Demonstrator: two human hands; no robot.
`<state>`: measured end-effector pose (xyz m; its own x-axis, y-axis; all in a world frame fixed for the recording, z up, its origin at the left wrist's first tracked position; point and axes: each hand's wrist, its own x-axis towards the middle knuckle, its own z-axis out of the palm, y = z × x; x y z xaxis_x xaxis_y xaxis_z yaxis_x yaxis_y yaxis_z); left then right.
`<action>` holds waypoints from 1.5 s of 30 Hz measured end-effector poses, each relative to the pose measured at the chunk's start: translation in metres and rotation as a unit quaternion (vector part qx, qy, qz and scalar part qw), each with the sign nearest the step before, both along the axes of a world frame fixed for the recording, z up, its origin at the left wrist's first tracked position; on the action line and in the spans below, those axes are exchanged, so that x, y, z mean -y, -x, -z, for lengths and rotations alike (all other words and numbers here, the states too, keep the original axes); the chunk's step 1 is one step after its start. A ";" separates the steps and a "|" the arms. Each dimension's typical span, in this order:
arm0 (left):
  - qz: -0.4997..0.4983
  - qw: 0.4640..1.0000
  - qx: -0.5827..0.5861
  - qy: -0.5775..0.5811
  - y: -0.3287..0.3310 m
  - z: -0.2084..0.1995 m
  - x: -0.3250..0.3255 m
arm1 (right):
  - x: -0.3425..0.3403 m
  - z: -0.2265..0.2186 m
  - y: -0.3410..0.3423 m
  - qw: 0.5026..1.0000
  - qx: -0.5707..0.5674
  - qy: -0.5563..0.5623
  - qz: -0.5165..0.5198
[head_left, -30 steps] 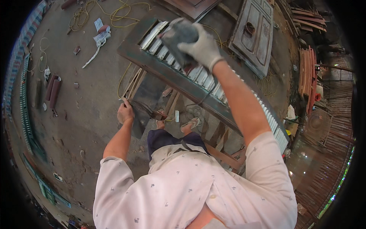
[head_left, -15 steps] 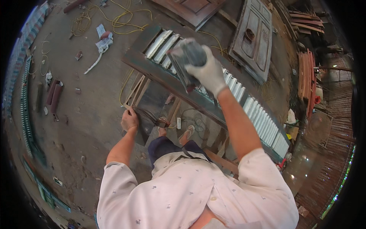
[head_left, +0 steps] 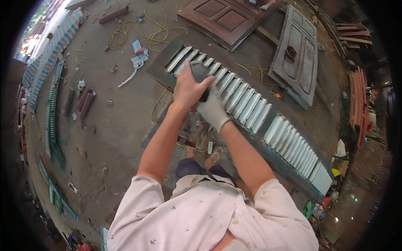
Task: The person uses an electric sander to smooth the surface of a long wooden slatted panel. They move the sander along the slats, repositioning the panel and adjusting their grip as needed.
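A louvered wooden shutter (head_left: 268,122) with a dark green frame and whitish slats lies slantwise in front of me, raised above the floor. Near its left end is a dark grey power sander (head_left: 198,70), partly covered by my hands. My bare left hand (head_left: 188,88) is wrapped around the sander's body from the left. On its near side, my right hand (head_left: 214,110), in a pale glove, grips the rear part, and its fingers are partly hidden. The sander's underside does not show, so I cannot tell whether it touches the slats.
A brown panel door (head_left: 226,20) lies beyond the shutter, with another person's gloved hands (head_left: 264,7) at its far edge. A greyish panel door (head_left: 298,54) rests at the right. Yellow cord (head_left: 166,37) loops over the floor. Reddish planks (head_left: 356,100) stand far right.
My left hand has come up from low beside the shutter onto the sander. My right hand has drawn the sander toward me and slightly left. The view has shifted.
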<state>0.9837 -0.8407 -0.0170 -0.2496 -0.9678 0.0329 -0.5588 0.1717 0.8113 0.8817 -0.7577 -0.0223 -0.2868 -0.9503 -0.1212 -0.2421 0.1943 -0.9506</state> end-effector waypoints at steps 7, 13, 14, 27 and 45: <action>-0.007 0.997 0.077 -0.004 -0.022 0.003 0.054 | -0.069 0.037 -0.046 0.999 0.009 -0.025 -0.036; -0.055 0.994 0.070 -0.060 -0.066 0.011 0.092 | -0.030 0.022 -0.064 0.970 0.207 -0.095 -0.082; -0.054 0.994 0.072 -0.057 -0.068 0.011 0.098 | -0.017 0.021 -0.066 0.971 0.207 -0.089 -0.076; 0.156 0.977 0.146 -0.008 0.021 -0.006 0.251 | 0.187 0.040 -0.090 0.877 0.452 -0.021 0.162; 0.248 0.956 0.160 -0.007 0.042 -0.021 0.238 | 0.198 0.065 -0.099 0.740 0.649 0.087 0.153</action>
